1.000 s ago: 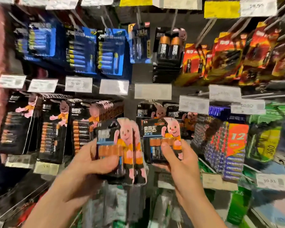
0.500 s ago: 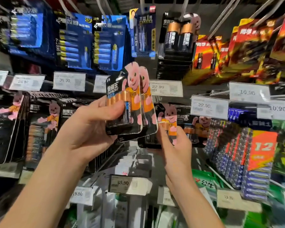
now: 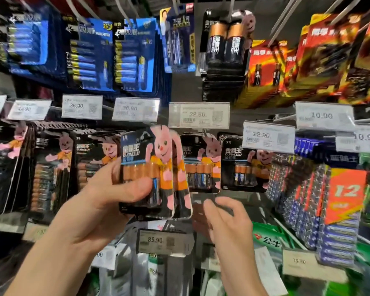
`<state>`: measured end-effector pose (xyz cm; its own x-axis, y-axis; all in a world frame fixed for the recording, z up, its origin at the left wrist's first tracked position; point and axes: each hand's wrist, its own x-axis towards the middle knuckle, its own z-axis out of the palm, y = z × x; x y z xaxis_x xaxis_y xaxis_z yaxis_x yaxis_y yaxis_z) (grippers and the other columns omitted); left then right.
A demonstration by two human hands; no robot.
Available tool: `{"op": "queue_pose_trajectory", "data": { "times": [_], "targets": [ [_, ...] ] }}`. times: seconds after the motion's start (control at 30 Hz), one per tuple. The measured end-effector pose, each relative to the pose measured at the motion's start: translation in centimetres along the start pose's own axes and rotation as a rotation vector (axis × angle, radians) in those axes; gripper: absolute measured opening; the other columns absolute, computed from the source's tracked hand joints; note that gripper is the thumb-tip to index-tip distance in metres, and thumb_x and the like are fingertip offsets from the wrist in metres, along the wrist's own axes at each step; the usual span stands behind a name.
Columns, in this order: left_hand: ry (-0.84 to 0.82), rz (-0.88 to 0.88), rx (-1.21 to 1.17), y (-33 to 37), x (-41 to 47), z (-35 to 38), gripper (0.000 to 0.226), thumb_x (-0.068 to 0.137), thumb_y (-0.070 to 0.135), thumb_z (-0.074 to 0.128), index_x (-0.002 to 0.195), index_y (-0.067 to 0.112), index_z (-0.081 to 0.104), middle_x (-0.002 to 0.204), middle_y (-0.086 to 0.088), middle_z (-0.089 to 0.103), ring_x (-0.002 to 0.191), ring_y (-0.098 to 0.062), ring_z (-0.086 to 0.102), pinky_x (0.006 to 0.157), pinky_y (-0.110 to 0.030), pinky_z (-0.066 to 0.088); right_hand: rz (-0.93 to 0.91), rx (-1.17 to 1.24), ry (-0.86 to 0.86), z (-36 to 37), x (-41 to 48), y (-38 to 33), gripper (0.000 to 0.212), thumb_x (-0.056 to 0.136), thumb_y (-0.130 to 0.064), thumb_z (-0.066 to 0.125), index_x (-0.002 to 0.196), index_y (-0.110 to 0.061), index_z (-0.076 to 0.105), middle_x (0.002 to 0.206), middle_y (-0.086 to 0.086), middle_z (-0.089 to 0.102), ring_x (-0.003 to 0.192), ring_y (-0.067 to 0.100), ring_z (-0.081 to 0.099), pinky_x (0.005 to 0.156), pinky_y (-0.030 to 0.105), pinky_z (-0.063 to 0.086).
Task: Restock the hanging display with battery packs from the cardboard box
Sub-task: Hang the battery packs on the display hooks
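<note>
Under the centre price tag, the hung pack has free room below, where the right hand hovers loose and empty; the left hand grips spare packs just left.

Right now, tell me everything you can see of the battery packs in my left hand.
The battery packs are at least two black cards, fanned, with a pink bunny in orange and copper-topped batteries under clear plastic. They stand roughly upright before the hanging row, gripped by the left hand, thumb across the front.
</note>
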<state>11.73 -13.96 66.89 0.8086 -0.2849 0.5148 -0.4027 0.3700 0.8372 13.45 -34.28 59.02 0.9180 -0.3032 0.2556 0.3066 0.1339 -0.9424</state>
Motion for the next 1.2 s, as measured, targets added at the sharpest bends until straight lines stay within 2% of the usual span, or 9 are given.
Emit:
{"op": "queue_pose_trajectory", "data": {
  "times": [0.17,0.27,0.33,0.47,0.6,0.73,0.83,1.07,1.2],
  "targets": [
    [0.024,-0.112,-0.056,-3.0,-1.3,0.3,0.088,0.03,0.02,0.104,0.111,0.005,0.073,0.106,-0.027,0.073,0.089,-0.039,0.074,0.072,-0.039,0.062,-0.058,0.025,-0.22,-1.1,-3.2,0.0,0.042,0.067,-0.055,0.082,0.1,-0.029,0.075,0.097,0.006,0.077,0.097,0.027,0.072,0.087,0.047,0.057],
    [0.031,-0.159,-0.077,-4.3,-1.1,1.0,0.084,0.039,0.019,0.102,0.115,0.002,0.071,0.113,-0.029,0.071,0.094,-0.04,0.073,0.076,-0.042,0.061,-0.009,0.135,-0.308,-0.9,-3.8,-0.6,0.042,0.077,-0.048,0.067,0.106,-0.02,0.077,0.106,0.024,0.07,0.084,0.043,0.073,0.082,0.061,0.057],
    [0.062,-0.142,-0.085,-4.8,-0.8,1.3,0.083,0.044,0.018,0.101,0.118,0.002,0.069,0.116,-0.029,0.07,0.098,-0.041,0.073,0.077,-0.041,0.061,-0.016,0.144,-0.34,-1.0,-3.9,-1.3,0.045,0.078,-0.055,0.063,0.104,-0.022,0.078,0.108,0.022,0.068,0.078,0.038,0.075,0.083,0.066,0.055],
    [0.158,-0.088,-0.055,-5.0,-0.3,2.0,0.06,0.062,0.006,0.085,0.119,0.002,0.067,0.113,-0.026,0.072,0.101,-0.042,0.072,0.081,-0.041,0.062,-0.085,0.14,-0.357,-1.0,-3.8,-2.1,0.023,0.082,-0.039,0.07,0.089,-0.019,0.078,0.09,0.015,0.068,0.078,0.02,0.072,0.071,0.049,0.063],
    [0.239,-0.018,0.032,-4.7,0.1,3.1,0.053,0.066,0.006,0.081,0.117,0.008,0.068,0.112,-0.021,0.074,0.104,-0.039,0.072,0.094,-0.053,0.056,-0.068,0.168,-0.261,-0.9,-3.3,-2.7,0.022,0.085,-0.031,0.069,0.086,-0.009,0.072,0.104,0.03,0.063,0.08,0.02,0.075,0.079,0.057,0.061],
    [0.399,0.06,0.155,-3.7,0.3,3.6,0.059,0.061,0.004,0.09,0.114,0.013,0.067,0.105,-0.011,0.078,0.096,-0.033,0.075,0.091,-0.052,0.056,-0.151,0.162,-0.139,-0.5,-2.6,-4.4,0.029,0.091,-0.027,0.061,0.093,0.002,0.062,0.103,0.033,0.061,0.079,0.022,0.077,0.082,0.054,0.061],
    [0.443,0.074,0.122,-2.9,0.4,3.4,0.051,0.071,0.0,0.08,0.119,0.009,0.065,0.105,-0.014,0.077,0.095,-0.037,0.075,0.09,-0.059,0.056,-0.167,0.175,-0.106,0.0,-2.0,-5.7,0.029,0.097,-0.023,0.059,0.094,0.006,0.057,0.083,0.014,0.062,0.068,0.012,0.074,0.088,0.065,0.055],
    [0.439,0.035,0.11,-2.4,1.9,2.3,0.048,0.075,-0.006,0.077,0.12,0.005,0.064,0.106,-0.017,0.076,0.097,-0.04,0.074,0.091,-0.061,0.056,-0.018,0.317,-0.101,1.6,0.0,-6.1,0.017,0.1,-0.018,0.06,0.102,-0.002,0.065,0.099,0.009,0.076,0.073,0.017,0.076,0.09,0.051,0.059],
    [0.437,0.016,0.118,-3.0,2.4,1.6,0.048,0.076,-0.004,0.079,0.12,0.005,0.063,0.106,-0.015,0.077,0.098,-0.04,0.074,0.091,-0.058,0.057,-0.019,0.328,-0.075,2.1,0.2,-5.2,0.016,0.1,-0.016,0.061,0.096,-0.002,0.066,0.075,-0.008,0.074,0.071,0.011,0.073,0.083,0.044,0.063]
  ]
}}
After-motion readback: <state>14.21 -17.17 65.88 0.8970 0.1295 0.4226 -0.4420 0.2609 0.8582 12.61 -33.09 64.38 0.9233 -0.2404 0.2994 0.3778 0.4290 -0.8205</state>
